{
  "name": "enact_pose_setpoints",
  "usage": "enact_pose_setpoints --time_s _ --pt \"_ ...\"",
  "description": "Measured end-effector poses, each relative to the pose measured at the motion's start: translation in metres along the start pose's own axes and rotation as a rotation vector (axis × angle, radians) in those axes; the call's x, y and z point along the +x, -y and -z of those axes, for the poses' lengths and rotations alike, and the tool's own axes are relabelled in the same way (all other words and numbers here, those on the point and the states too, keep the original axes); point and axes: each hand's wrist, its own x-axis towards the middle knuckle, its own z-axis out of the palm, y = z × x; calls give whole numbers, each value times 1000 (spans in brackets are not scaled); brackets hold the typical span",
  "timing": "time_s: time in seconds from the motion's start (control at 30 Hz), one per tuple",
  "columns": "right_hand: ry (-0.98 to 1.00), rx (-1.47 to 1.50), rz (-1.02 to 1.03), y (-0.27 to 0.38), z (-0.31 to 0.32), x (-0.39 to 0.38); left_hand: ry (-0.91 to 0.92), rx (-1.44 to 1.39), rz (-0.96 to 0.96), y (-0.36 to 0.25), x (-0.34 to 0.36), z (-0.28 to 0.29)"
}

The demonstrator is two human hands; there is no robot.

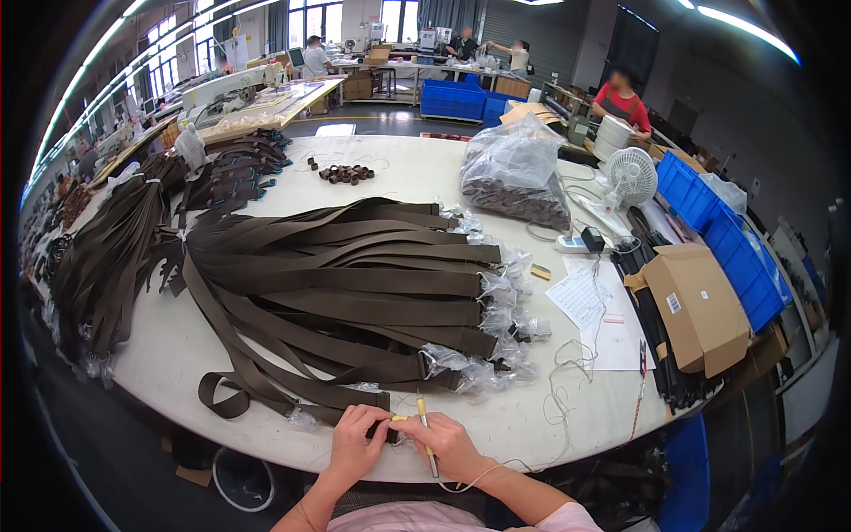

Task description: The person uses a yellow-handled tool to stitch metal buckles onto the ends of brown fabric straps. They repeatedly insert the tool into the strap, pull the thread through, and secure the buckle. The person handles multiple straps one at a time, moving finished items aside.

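Note:
At the table's front edge, my left hand (356,441) grips the end of a dark brown strap (350,395). My right hand (449,446) holds a pen-shaped tool (422,407) with a yellow grip and a cord, upright, its fingers near a small yellow piece (399,418) at the strap end. A large fanned bundle of brown straps (346,284) lies ahead, many ends wrapped in clear plastic (501,293). Another bundle (111,266) lies at the left. A small yellow block (541,270) rests right of the straps.
The white table (177,363) also holds papers (581,301), a plastic bag (510,168), brown rings (341,173), a power strip (572,244) and a fan (631,176). Blue bins (740,262) and a carton (696,315) flank the right. A co-worker (620,102) and other people are farther back.

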Motion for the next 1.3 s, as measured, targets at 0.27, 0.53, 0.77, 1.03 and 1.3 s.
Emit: enact_pose_setpoints --time_s 0.27,0.53,0.77,1.03,1.3 --pt "-71 50 94 -1 6 -5 14 89 -32 -4 4 -4" --pt "-96 150 -34 5 5 -10 -76 81 115 -19 3 -6" --pt "-28 157 -45 0 -3 -19 -164 195 36 -3 -1 -4" --pt "-29 98 -26 6 -5 -8 -237 -5 173 -8 -3 -2" --pt "-113 -67 -122 4 -10 -4 -101 -179 168 -2 -7 9"
